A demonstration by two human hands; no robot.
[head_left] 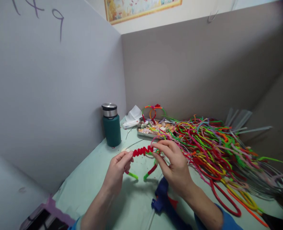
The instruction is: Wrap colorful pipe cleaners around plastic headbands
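Observation:
Between my two hands stretches a red pipe cleaner [142,151] wound into a tight zigzag coil. My left hand [119,168] pinches its left end between thumb and fingertips. At the right end, the thumb and forefinger of my right hand [173,161] are closed on it. Just below hang green and red pipe-cleaner ends [151,171], partly hidden by the hands; how they join the coil is unclear. A blue glue gun [164,199] lies on the table under my right forearm, with a clear glue stick at its side.
A green bottle [112,129] stands at the left. Behind sits a metal tray [143,134] of small decorations, with a pipe-cleaner headband [165,111] over it and white tissue [134,113] beside it. A big heap of colourful pipe cleaners [210,143] covers the right side. Grey partitions [179,70] enclose the table.

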